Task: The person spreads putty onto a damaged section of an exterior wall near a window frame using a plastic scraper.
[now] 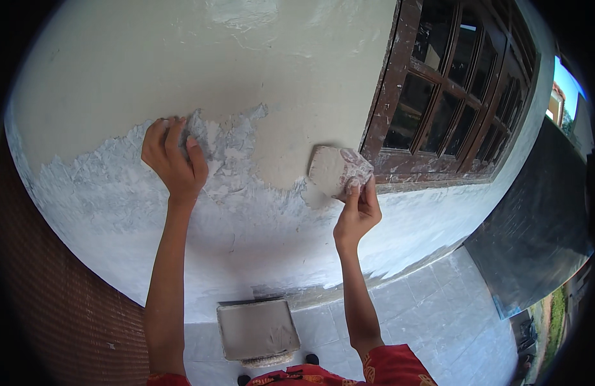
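Note:
In front of me is a wall (149,71), with a smooth cream-grey coat above and a rough, whitish surface (214,244) below its ragged edge. My left hand (174,154) is against the wall at that edge, fingers curled and thumb bent toward them. A dark grey patch shows between thumb and fingers; what it is I cannot make out. My right hand (360,209) pinches the lower right corner of a small flat plate (328,168) smeared with grey-cream putty. The plate is close to the wall, left of the window's lower corner; whether it touches I cannot tell.
A brown wooden window (432,96) with dark panes fills the upper right. Below, a square tray (255,328) of grey paste stands near my feet on grey floor tiles (419,302). A brown woven surface (72,302) lies left, and a dark sheet (535,219) hangs right.

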The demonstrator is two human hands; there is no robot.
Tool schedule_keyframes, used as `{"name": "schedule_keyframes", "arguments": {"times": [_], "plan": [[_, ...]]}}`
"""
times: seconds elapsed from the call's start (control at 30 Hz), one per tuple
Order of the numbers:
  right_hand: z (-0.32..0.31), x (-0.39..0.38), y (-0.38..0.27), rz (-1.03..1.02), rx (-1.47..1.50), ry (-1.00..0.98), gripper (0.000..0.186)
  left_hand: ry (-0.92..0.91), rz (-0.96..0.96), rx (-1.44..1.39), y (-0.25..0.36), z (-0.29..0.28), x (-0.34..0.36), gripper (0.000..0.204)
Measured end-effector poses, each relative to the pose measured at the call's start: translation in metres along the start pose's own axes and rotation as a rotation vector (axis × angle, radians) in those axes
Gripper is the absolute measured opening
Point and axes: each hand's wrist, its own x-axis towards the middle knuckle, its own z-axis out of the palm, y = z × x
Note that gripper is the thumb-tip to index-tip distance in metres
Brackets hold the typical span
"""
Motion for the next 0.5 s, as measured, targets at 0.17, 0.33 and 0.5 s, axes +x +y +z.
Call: {"name": "schedule_keyframes", "arguments": {"times": [0.17, 0.33, 0.5], "plan": [[0.004, 0.009, 0.006, -0.055, -0.073, 0.038, 0.037, 0.011, 0.011, 0.013, 0.001, 0.001, -0.001, 0.029], [0.005, 0.016, -0.007, -0.076, -0.002, 0.005, 0.037, -0.025, 0.011, 0.007, 0.002, 0.0, -0.002, 0.029], [0.008, 0.021, -0.006, -0.115, -0.092, 0.023, 0.037, 0.003, 0.006, -0.011, 0.0, -0.002, -0.001, 0.029]]}}
